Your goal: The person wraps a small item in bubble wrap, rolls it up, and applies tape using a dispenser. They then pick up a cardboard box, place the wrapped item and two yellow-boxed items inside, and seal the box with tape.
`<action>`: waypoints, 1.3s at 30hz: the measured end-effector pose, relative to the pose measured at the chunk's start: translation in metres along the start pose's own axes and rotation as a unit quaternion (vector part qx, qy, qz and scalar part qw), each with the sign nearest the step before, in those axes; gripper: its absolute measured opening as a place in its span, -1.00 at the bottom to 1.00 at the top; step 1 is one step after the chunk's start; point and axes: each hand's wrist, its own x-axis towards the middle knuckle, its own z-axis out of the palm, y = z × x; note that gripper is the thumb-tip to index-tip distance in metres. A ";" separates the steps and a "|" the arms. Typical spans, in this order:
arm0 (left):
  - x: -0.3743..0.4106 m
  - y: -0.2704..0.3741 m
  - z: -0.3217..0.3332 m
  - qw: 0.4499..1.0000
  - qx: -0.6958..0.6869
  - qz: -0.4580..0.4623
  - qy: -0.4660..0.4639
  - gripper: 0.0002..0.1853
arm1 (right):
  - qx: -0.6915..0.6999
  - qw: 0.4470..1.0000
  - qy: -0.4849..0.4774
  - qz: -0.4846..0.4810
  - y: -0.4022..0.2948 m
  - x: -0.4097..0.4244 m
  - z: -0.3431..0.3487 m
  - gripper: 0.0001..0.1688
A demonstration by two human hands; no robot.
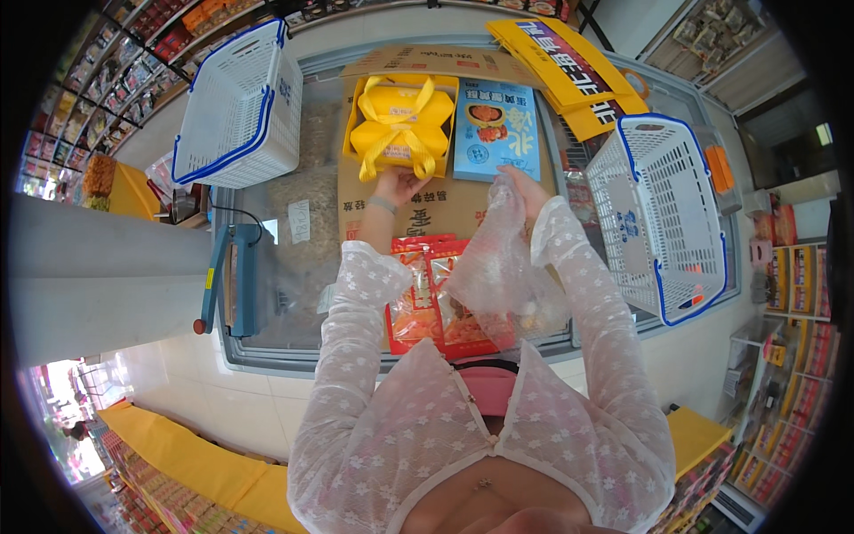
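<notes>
My left hand (400,187) is at the front edge of an open yellow box (452,127), close to the end of a yellow ribbon (423,162). Inside the box sit two yellow packages (400,107) with ribbon loops. The fingertips are partly hidden there. From my right hand (527,192) hangs a crumpled sheet of clear bubble wrap (500,260), pinched near its top. Just beyond that hand lies a blue printed box (497,130). Under both boxes is a flattened cardboard carton (440,207). Red-edged clear food packets (413,300) lie nearer me, partly covered by the wrap.
White baskets with blue rims stand at left (233,107) and right (657,213) on a glass-topped freezer (300,267). A blue heat sealer (243,280) sits at its left edge. Yellow printed bags (567,67) and a tape roll (634,83) lie at the back right.
</notes>
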 end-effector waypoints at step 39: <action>-0.190 -0.206 -0.035 0.877 0.422 0.221 0.066 -0.49 | -0.593 0.618 0.053 -0.513 0.302 -0.164 -0.033 -0.32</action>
